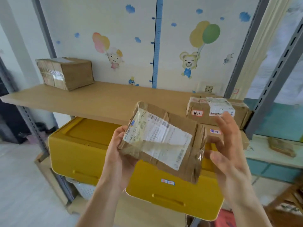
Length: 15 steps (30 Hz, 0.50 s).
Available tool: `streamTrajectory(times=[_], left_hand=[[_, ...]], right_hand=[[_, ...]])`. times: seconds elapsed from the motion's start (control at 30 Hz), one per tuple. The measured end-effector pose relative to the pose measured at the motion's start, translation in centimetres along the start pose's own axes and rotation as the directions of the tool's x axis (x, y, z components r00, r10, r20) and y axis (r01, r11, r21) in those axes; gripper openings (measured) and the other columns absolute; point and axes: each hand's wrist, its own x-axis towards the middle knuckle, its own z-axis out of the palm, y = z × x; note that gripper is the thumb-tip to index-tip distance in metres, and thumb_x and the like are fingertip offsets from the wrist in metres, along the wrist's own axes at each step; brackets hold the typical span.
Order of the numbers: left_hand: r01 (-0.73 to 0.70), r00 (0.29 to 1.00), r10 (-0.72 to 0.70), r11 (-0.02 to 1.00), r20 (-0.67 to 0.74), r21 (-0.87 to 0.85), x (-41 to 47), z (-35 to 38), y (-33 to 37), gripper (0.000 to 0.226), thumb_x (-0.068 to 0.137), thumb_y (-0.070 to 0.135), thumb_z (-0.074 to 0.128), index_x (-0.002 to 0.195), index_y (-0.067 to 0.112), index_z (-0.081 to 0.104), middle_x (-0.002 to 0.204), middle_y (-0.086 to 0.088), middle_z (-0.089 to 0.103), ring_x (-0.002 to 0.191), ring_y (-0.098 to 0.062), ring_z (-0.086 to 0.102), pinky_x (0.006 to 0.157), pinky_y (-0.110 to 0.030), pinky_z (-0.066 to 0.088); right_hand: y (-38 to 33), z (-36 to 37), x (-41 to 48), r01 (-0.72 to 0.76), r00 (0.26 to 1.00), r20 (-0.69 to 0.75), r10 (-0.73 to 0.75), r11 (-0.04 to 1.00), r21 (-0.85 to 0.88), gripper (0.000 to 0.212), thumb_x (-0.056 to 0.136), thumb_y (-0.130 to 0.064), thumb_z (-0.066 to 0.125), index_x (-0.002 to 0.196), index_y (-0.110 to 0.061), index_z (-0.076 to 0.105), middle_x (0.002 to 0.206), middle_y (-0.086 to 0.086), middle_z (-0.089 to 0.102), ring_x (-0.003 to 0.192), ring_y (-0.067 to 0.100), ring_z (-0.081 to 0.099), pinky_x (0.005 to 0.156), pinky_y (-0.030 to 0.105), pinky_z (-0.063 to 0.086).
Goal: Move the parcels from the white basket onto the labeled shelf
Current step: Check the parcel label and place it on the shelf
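I hold a taped brown cardboard parcel (161, 141) with a white shipping label in front of the wooden shelf (101, 100). My left hand (119, 154) grips its left end from below. My right hand (229, 145) is at its right end with fingers spread, touching the parcel's side. On the shelf's right end sits a parcel (216, 112) with a handwritten sticker. A small label (214, 131) is stuck on the shelf's front edge below it. Another brown box (65, 72) stands at the shelf's back left. A white perforated basket (85, 189) shows low on the left, mostly hidden.
Two yellow plastic bins (78, 145) sit under the shelf. Grey slotted steel uprights (277, 76) frame the shelf at left and right. A wall with cartoon stickers and a socket (209, 88) backs the shelf. A teal-and-white unit (275, 153) stands to the right.
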Motion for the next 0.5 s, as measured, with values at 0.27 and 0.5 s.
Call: streamTrajectory(times=[0.27, 0.5], left_hand=[[-0.161, 0.956, 0.18, 0.982, 0.23, -0.099, 2.8, 0.3, 2.2, 0.072, 0.065, 0.043, 0.089, 0.127, 0.032, 0.052, 0.114, -0.01, 0.068, 0.1, -0.028, 0.067, 0.082, -0.042, 0.054], [-0.113, 0.933, 0.114, 0.993, 0.34, -0.022, 7.0, -0.5, 3.3, 0.076, 0.061, 0.041, 0.093, 0.126, 0.028, 0.055, 0.123, -0.018, 0.062, 0.094, -0.032, 0.065, 0.07, -0.04, 0.061]], right_hand=[[1.4, 4.1, 1.2, -0.123, 0.949, -0.313, 0.03, 0.951, -0.284, 0.039, 0.075, -0.044, 0.074, 0.112, -0.032, 0.068, 0.073, -0.013, 0.061, 0.06, 0.012, 0.06, 0.05, 0.026, 0.053], [0.3, 9.5, 1.1, -0.008, 0.924, -0.366, -0.114, 0.948, -0.317, 0.045, 0.075, -0.047, 0.073, 0.115, -0.03, 0.067, 0.066, -0.014, 0.054, 0.045, 0.008, 0.047, 0.036, 0.029, 0.044]])
